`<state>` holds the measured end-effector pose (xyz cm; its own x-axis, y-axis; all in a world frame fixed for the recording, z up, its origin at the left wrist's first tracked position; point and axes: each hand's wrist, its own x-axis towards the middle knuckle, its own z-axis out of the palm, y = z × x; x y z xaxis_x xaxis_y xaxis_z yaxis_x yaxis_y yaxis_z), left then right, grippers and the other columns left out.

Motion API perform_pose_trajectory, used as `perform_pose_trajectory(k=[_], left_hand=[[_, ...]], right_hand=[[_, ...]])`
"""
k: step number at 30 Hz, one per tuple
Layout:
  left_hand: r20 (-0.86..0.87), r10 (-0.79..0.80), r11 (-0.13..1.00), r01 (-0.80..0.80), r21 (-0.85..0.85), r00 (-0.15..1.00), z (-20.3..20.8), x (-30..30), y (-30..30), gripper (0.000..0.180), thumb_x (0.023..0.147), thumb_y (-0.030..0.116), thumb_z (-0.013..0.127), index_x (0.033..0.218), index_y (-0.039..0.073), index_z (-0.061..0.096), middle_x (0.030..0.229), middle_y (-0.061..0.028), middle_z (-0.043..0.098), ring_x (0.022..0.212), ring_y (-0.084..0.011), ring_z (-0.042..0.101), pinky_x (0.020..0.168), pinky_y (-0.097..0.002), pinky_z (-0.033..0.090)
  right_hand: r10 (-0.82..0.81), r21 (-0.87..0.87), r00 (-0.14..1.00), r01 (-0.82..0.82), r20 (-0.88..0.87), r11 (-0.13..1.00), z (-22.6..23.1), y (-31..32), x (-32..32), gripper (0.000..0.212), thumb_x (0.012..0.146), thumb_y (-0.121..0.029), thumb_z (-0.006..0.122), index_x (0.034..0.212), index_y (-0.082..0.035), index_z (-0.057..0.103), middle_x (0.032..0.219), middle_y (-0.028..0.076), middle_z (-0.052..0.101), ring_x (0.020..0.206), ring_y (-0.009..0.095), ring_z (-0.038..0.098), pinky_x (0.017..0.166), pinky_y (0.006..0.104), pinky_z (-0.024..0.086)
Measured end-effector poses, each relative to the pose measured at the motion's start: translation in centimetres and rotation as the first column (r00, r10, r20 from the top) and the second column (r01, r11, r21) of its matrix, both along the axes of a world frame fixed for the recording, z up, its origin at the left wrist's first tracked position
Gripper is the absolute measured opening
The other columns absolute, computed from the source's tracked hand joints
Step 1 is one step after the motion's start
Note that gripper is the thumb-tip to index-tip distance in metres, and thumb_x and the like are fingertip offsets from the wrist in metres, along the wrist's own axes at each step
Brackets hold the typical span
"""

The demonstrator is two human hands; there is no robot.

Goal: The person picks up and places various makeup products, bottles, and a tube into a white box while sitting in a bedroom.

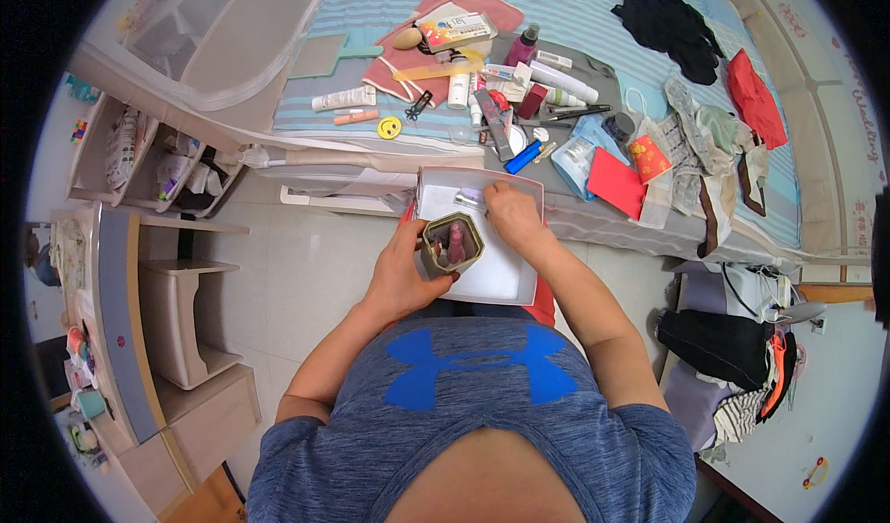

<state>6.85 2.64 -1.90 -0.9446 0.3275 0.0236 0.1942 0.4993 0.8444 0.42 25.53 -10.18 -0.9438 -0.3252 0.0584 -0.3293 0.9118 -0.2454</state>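
Note:
My left hand (pixel 405 268) is wrapped round a dark, many-sided cup (pixel 432 264), which has pinkish tube-like items (pixel 455 242) standing in it. Under it lies a shallow white box (pixel 505 277) on my lap, its far edge near the bed. My right hand (pixel 513 212) reaches into the far right part of the box, fingers bent together. Beside its fingertips a small clear and lilac item (pixel 470 197) lies by the far wall of the box. Whether those fingers grip anything is hidden.
Cosmetics crowd the bed's edge: a white tube (pixel 344 99), a blue lighter-like object (pixel 525 157), a purple bottle (pixel 523 45) and a red envelope (pixel 616 183). Behind lie a hand mirror (pixel 320 57) and black clothing (pixel 669 27). Wooden shelves (pixel 190 328) stand left; clothes (pixel 718 347) are piled right.

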Motion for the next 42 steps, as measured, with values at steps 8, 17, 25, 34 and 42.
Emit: perform_pose_trajectory(k=[8, 17, 25, 34, 42], left_hand=[[-0.014, 0.011, 1.000, -0.010, 0.022, 1.000, -0.1, -0.1, 0.0, 0.071, 0.063, 0.013, 0.083, 0.122, 0.000, 0.046, 0.109, -0.0119, 0.058, 0.097, -0.0218, 0.062, 0.089, -0.0352, 0.051], [-0.124, -0.020, 0.998, 0.014, -0.053, 0.992, -0.7, 0.0, -0.1, 0.073, 0.064, 0.017, 0.083, 0.124, 0.000, 0.044, 0.115, -0.0180, 0.055, 0.105, -0.0312, 0.060, 0.091, -0.0385, 0.050], [-0.091, -0.070, 0.997, 0.066, -0.040, 0.993, -0.3, -0.2, 0.1, 0.075, 0.063, 0.016, 0.084, 0.124, 0.000, 0.043, 0.116, -0.0187, 0.055, 0.106, -0.0329, 0.059, 0.093, -0.0393, 0.050], [-0.063, -0.040, 0.999, 0.039, -0.012, 0.997, -0.5, 0.0, -0.1, 0.073, 0.063, 0.015, 0.084, 0.123, 0.001, 0.045, 0.116, -0.0165, 0.056, 0.105, -0.0309, 0.059, 0.092, -0.0376, 0.049], [-0.093, -0.046, 0.999, 0.046, 0.001, 0.995, -0.8, -0.1, -0.2, 0.073, 0.062, 0.015, 0.084, 0.122, 0.002, 0.046, 0.114, -0.0153, 0.056, 0.105, -0.0292, 0.058, 0.092, -0.0365, 0.048]], right_hand=[[-0.072, -0.136, 0.977, 0.101, 0.201, 0.986, 0.5, 1.1, 1.2, 0.026, 0.080, -0.016, 0.068, 0.097, -0.001, 0.056, 0.092, 0.018, 0.063, 0.081, 0.035, 0.064, 0.071, 0.0444, 0.051], [0.145, -0.549, 0.973, -0.024, 0.179, 0.835, 18.0, 2.6, 3.7, 0.025, 0.079, -0.017, 0.070, 0.098, -0.001, 0.064, 0.084, 0.015, 0.063, 0.073, 0.030, 0.062, 0.062, 0.0364, 0.049], [0.379, -0.366, 0.915, -0.308, 0.140, 0.878, 18.5, 0.3, 4.1, 0.027, 0.077, -0.014, 0.071, 0.100, -0.004, 0.062, 0.086, 0.014, 0.061, 0.077, 0.034, 0.062, 0.064, 0.0418, 0.050], [0.289, -0.466, 0.939, -0.173, 0.189, 0.868, 16.0, 0.3, 4.0, 0.030, 0.080, -0.005, 0.068, 0.109, -0.001, 0.060, 0.090, 0.013, 0.064, 0.077, 0.027, 0.065, 0.066, 0.0375, 0.053], [-0.039, -0.399, 0.984, 0.106, 0.172, 0.911, 6.5, 3.5, 1.3, 0.021, 0.083, -0.005, 0.062, 0.103, 0.002, 0.061, 0.093, 0.017, 0.065, 0.078, 0.033, 0.064, 0.067, 0.0413, 0.052]])
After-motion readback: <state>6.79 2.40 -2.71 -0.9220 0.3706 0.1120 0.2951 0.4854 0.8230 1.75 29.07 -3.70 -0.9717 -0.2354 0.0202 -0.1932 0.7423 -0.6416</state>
